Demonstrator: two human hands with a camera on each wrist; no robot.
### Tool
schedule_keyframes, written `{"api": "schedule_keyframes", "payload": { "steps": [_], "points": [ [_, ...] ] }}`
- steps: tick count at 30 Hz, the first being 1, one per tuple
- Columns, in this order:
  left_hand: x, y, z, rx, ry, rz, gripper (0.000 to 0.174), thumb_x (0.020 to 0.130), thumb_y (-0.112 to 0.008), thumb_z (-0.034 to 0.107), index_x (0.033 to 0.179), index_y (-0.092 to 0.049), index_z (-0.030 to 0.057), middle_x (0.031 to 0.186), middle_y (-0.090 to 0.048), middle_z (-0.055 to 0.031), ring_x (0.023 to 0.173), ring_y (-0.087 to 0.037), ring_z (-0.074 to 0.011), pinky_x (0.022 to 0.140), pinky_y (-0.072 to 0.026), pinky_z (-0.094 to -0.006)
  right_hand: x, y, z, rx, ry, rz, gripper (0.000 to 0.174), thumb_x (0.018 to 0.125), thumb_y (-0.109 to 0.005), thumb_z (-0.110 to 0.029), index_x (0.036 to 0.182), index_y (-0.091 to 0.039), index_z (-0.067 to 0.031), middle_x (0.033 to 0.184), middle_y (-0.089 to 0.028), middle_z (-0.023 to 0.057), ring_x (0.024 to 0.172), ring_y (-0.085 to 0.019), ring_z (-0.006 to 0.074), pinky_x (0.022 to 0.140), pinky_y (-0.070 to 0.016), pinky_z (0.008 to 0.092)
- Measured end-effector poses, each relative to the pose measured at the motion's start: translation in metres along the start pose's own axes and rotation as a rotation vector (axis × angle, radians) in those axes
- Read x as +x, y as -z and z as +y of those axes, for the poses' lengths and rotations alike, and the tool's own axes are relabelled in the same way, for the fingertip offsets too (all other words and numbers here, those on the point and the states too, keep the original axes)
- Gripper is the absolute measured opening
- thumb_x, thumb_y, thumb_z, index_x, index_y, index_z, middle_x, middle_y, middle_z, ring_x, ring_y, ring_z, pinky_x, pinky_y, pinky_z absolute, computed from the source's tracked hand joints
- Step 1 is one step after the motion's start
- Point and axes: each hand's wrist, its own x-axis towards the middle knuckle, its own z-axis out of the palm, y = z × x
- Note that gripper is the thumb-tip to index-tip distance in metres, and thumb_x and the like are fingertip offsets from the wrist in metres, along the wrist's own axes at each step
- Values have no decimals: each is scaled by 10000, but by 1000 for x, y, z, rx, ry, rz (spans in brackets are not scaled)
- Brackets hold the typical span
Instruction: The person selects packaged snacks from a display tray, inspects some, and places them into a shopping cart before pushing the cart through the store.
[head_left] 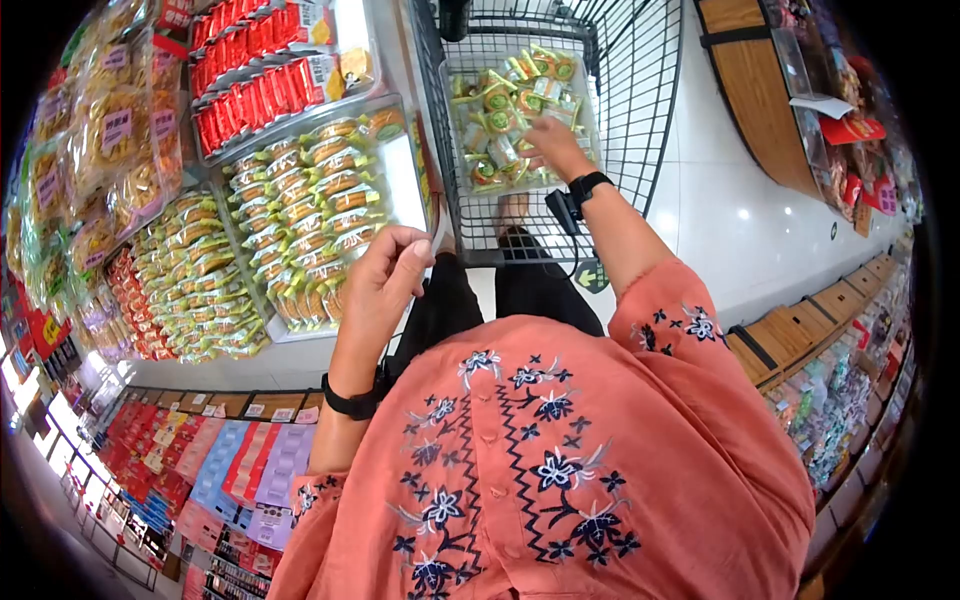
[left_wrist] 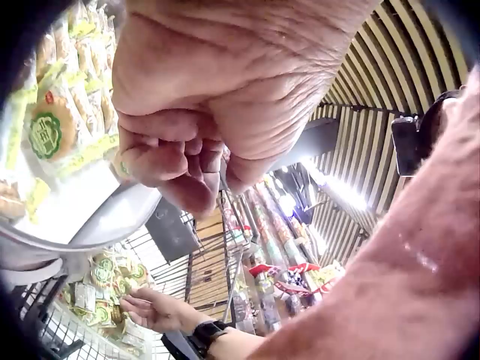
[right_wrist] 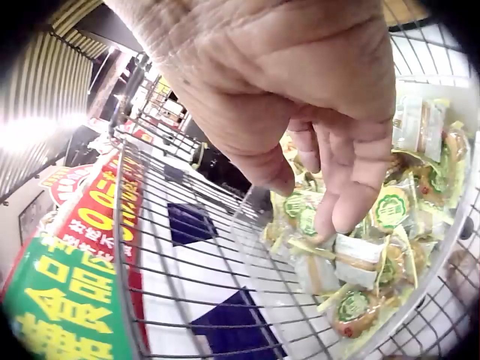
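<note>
My right hand (head_left: 553, 145) reaches into a clear plastic tub (head_left: 449, 150) standing in a shopping cart (head_left: 635, 120). Its fingers hang loosely over individually wrapped pastries (head_left: 500, 120) with green round labels, piled in the tub; the right wrist view shows the fingertips right at the wrappers, with nothing gripped. Beside a display tray (head_left: 403, 185) of similar pastries, lined up in rows, my left hand (head_left: 393, 268) is raised with loosely curled fingers and holds nothing. Part of that tray is bare white bottom on the side toward the cart. A printed pastry (left_wrist: 56, 131) shows close by in the left wrist view.
Red-wrapped snacks (head_left: 265, 90) fill the tray beyond. Bagged snacks (head_left: 110, 130) are stacked at the left. A wooden display stand (head_left: 760, 100) is across the aisle on the right. The cart's wire sides surround the tub.
</note>
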Motion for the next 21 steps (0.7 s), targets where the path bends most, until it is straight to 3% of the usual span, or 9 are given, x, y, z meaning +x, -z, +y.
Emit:
{"api": "schedule_keyframes", "payload": {
  "steps": [2,9,10,16,19,20,21],
  "points": [
    [6,-7,-4,-16,4,-15,226,1038,-595,250,1136,-634,50,900,-668,-13,656,-520,-34,574,-394,-197,16,2,8,-11,-8,9,578,907,-665,-154,1389,-452,84,1126,-637,175,829,-741,230,561,-591,328],
    [10,-25,-2,4,98,-10,229,1036,-596,246,1140,-635,45,905,-675,-12,662,-534,-33,562,-381,-193,68,-5,27,-137,-42,25,636,896,-681,-161,1412,-426,109,1099,-664,222,794,-730,232,593,-604,339],
    [10,-28,-3,0,106,-11,229,1038,-601,240,1141,-633,38,905,-670,-20,667,-530,-35,576,-399,-198,73,-7,30,-184,-34,74,543,913,-693,-221,1336,-527,75,1022,-703,140,768,-726,201,579,-591,345],
    [15,-33,-11,-73,103,-18,232,1044,-605,219,1141,-623,9,926,-660,-43,685,-521,-43,622,-449,-214,80,-7,30,-267,-49,59,350,897,-709,-232,1066,-663,71,919,-719,130,753,-730,195,591,-595,332],
    [14,-31,-12,-75,106,-7,230,1043,-602,213,1143,-623,7,931,-661,-44,685,-524,-46,623,-453,-217,79,-7,26,-335,-87,-13,332,898,-712,-244,1003,-678,68,890,-718,116,749,-729,196,588,-595,326],
    [13,-31,-11,-69,103,-5,227,1043,-600,210,1144,-623,7,930,-661,-45,685,-525,-48,624,-454,-218,77,-10,26,-263,-67,20,263,881,-685,-168,906,-659,93,804,-715,161,639,-708,206,508,-578,324],
    [12,-31,-11,-62,99,-4,225,1042,-599,206,1145,-623,7,930,-661,-45,685,-525,-49,624,-454,-219,76,-12,26,-233,-73,25,261,881,-684,-165,901,-659,94,808,-716,163,638,-708,205,504,-579,326]
  ]
}}
